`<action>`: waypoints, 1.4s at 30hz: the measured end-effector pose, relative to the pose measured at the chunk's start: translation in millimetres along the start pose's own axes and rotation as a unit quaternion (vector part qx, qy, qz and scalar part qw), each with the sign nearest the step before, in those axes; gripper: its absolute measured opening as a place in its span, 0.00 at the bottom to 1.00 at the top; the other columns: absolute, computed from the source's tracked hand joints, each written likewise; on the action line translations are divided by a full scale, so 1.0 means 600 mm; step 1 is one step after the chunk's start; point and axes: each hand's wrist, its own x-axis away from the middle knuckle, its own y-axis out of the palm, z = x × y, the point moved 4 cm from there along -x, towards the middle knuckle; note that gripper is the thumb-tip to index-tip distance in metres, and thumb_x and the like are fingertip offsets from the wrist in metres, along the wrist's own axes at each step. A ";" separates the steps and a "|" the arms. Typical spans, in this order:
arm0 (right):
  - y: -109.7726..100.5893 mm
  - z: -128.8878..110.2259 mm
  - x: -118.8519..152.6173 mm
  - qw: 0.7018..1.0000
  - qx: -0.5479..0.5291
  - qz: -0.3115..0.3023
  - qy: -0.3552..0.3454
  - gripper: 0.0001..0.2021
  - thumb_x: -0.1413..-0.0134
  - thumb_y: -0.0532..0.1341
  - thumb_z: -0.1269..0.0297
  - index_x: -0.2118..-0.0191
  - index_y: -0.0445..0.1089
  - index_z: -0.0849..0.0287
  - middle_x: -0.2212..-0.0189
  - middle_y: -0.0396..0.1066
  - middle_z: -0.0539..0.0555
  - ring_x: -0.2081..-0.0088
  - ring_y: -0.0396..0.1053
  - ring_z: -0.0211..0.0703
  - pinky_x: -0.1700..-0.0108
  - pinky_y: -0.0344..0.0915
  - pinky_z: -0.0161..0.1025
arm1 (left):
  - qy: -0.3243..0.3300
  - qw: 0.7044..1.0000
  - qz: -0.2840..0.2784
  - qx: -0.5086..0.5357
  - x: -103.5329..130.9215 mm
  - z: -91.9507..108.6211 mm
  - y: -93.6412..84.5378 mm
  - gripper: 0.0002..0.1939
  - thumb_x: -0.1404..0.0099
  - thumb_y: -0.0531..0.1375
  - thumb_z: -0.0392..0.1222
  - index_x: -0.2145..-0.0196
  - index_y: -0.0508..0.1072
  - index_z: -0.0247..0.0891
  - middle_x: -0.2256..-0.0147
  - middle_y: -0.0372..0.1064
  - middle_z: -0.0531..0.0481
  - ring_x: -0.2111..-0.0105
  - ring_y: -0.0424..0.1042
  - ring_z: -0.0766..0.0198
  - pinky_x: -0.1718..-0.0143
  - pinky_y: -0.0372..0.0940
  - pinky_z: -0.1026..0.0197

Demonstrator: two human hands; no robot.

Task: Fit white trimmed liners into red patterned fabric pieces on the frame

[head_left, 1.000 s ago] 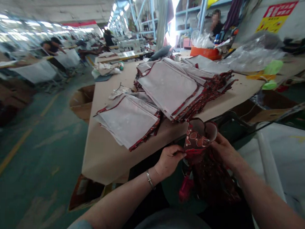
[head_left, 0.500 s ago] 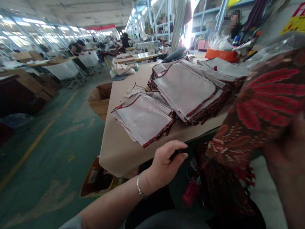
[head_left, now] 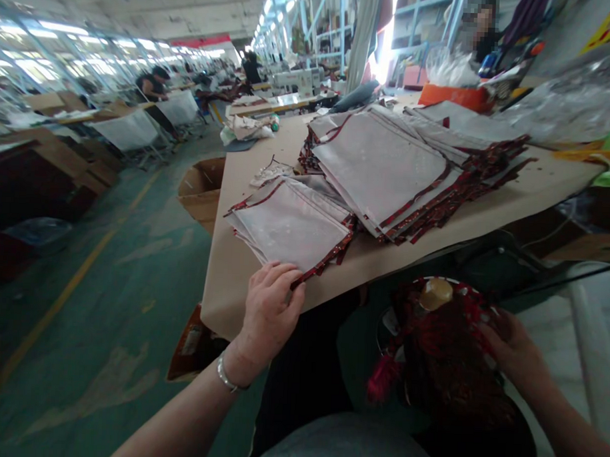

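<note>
At the near corner of a smaller stack of pale fabric panels [head_left: 295, 221] with dark red patterned edges is my left hand [head_left: 272, 311]. Its thumb and fingers close around the corner of the stack; how many layers they hold is hidden. My right hand [head_left: 514, 346] is low on the right, its fingers closed at the edge of a dark red patterned fabric piece [head_left: 445, 360]. This cloth lies in a heap beside my lap, with a pink-red tassel [head_left: 382, 378] hanging at its left. A round tan patch [head_left: 435, 294] shows on top of the heap.
A larger stack of pale panels [head_left: 382, 168] lies behind the smaller one on the paper-covered table [head_left: 233, 279]. Cardboard boxes [head_left: 201, 188] stand by its left edge. Clear plastic bags [head_left: 574, 104] and an orange container [head_left: 454, 97] are at the back right. Other people work farther off.
My right hand has come down from the raised patterned fabric piece to the heap beside my lap. My left hand has moved left and closed at the corner of the smaller stack.
</note>
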 end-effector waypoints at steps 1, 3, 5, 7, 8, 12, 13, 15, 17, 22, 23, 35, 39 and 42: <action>-0.012 -0.028 0.007 0.999 -0.031 0.008 -0.002 0.26 0.48 0.59 0.49 0.48 0.65 0.59 0.55 0.73 0.68 0.58 0.75 0.56 0.59 0.71 0.48 | -0.003 1.000 -0.002 0.002 -0.004 0.000 0.001 0.07 0.36 0.58 0.36 0.61 0.74 0.39 0.59 0.75 0.47 0.52 0.70 0.54 0.46 0.63 0.49; -0.041 -0.115 0.031 0.996 -0.064 0.042 -0.052 0.19 0.44 0.58 0.51 0.50 0.67 0.55 0.56 0.73 0.65 0.57 0.74 0.54 0.56 0.70 0.48 | -0.005 1.000 -0.009 -0.002 -0.012 0.001 0.000 0.07 0.36 0.56 0.35 0.62 0.74 0.39 0.61 0.75 0.47 0.54 0.71 0.56 0.48 0.63 0.51; -0.061 -0.225 0.067 0.975 -0.076 0.067 -0.198 0.13 0.41 0.57 0.55 0.53 0.69 0.52 0.58 0.73 0.59 0.57 0.73 0.51 0.53 0.68 0.49 | 0.001 1.000 -0.024 -0.019 -0.017 0.003 -0.002 0.07 0.35 0.56 0.36 0.62 0.74 0.39 0.60 0.75 0.46 0.55 0.71 0.55 0.49 0.64 0.50; -0.057 -0.331 0.111 0.918 -0.102 0.037 -0.382 0.10 0.41 0.57 0.64 0.53 0.68 0.53 0.57 0.72 0.56 0.54 0.71 0.48 0.50 0.67 0.47 | 0.009 0.998 -0.037 -0.044 -0.018 0.006 -0.004 0.08 0.36 0.57 0.39 0.60 0.74 0.37 0.57 0.74 0.44 0.53 0.70 0.52 0.49 0.63 0.48; -0.048 -0.373 0.130 0.883 -0.113 0.014 -0.455 0.11 0.41 0.58 0.68 0.53 0.68 0.54 0.57 0.71 0.56 0.53 0.69 0.46 0.49 0.66 0.46 | 0.014 0.997 -0.040 -0.059 -0.017 0.008 -0.005 0.10 0.36 0.58 0.40 0.58 0.74 0.37 0.55 0.74 0.43 0.52 0.69 0.50 0.48 0.63 0.47; 0.015 -0.482 0.157 0.803 -0.123 -0.083 -0.577 0.09 0.40 0.57 0.73 0.55 0.68 0.60 0.61 0.70 0.56 0.53 0.65 0.44 0.49 0.65 0.43 | 0.040 0.992 -0.047 -0.110 -0.012 0.011 -0.007 0.10 0.35 0.57 0.38 0.57 0.74 0.36 0.55 0.74 0.42 0.50 0.67 0.47 0.48 0.62 0.46; 0.031 -0.499 0.155 0.797 -0.117 -0.096 -0.584 0.08 0.39 0.56 0.72 0.56 0.69 0.60 0.61 0.70 0.56 0.54 0.64 0.45 0.50 0.65 0.43 | 0.047 0.991 -0.051 -0.116 -0.012 0.011 -0.007 0.10 0.35 0.56 0.37 0.58 0.74 0.36 0.55 0.74 0.43 0.50 0.67 0.48 0.49 0.62 0.47; 0.059 -0.527 0.146 0.792 -0.098 -0.106 -0.593 0.08 0.38 0.55 0.71 0.58 0.70 0.61 0.63 0.70 0.56 0.56 0.63 0.45 0.50 0.65 0.44 | 0.054 0.990 -0.056 -0.116 -0.014 0.009 -0.007 0.09 0.35 0.55 0.35 0.60 0.74 0.36 0.57 0.74 0.43 0.53 0.69 0.50 0.51 0.63 0.48; 0.081 -0.551 0.138 0.791 -0.058 -0.100 -0.600 0.09 0.36 0.54 0.68 0.58 0.70 0.61 0.62 0.69 0.57 0.55 0.62 0.46 0.48 0.63 0.45 | 0.052 0.992 -0.061 -0.099 -0.020 0.008 -0.009 0.08 0.35 0.55 0.34 0.63 0.73 0.37 0.60 0.75 0.44 0.57 0.70 0.53 0.53 0.64 0.51; 0.129 -0.612 0.129 0.774 0.098 -0.066 -0.622 0.09 0.39 0.56 0.67 0.55 0.69 0.61 0.55 0.68 0.59 0.50 0.60 0.53 0.47 0.59 0.49 | 0.032 0.998 -0.026 -0.043 -0.033 0.021 -0.024 0.07 0.38 0.55 0.30 0.68 0.71 0.38 0.67 0.73 0.47 0.63 0.71 0.57 0.57 0.66 0.54; 0.134 -0.622 0.124 0.771 0.120 -0.061 -0.622 0.09 0.39 0.55 0.68 0.56 0.69 0.60 0.55 0.68 0.59 0.50 0.60 0.54 0.48 0.59 0.50 | 0.035 0.998 -0.018 -0.039 -0.033 0.026 -0.029 0.07 0.39 0.55 0.29 0.69 0.70 0.38 0.67 0.72 0.47 0.63 0.71 0.57 0.58 0.66 0.54; 0.018 -0.456 0.145 0.854 0.086 -0.014 -0.512 0.22 0.52 0.53 0.80 0.49 0.65 0.62 0.61 0.72 0.59 0.60 0.70 0.48 0.57 0.66 0.43 | -0.231 0.933 -0.067 0.267 0.021 0.039 0.010 0.04 0.40 0.55 0.35 0.68 0.69 0.40 0.77 0.66 0.54 0.78 0.66 0.65 0.75 0.64 0.62; 0.083 -0.312 0.198 0.914 0.070 -0.189 -0.353 0.17 0.47 0.49 0.79 0.58 0.71 0.58 0.68 0.74 0.55 0.67 0.72 0.44 0.64 0.66 0.38 | -0.427 0.711 -0.102 0.549 0.054 0.103 0.077 0.07 0.41 0.60 0.43 0.68 0.68 0.38 0.75 0.69 0.54 0.78 0.67 0.67 0.78 0.66 0.64; 0.110 -0.244 0.213 0.940 -0.102 -0.282 -0.165 0.11 0.42 0.52 0.67 0.65 0.72 0.56 0.72 0.74 0.52 0.70 0.72 0.43 0.68 0.66 0.36 | -0.497 0.555 -0.143 0.652 0.077 0.149 0.123 0.12 0.45 0.64 0.45 0.69 0.67 0.38 0.74 0.70 0.54 0.75 0.69 0.66 0.75 0.69 0.63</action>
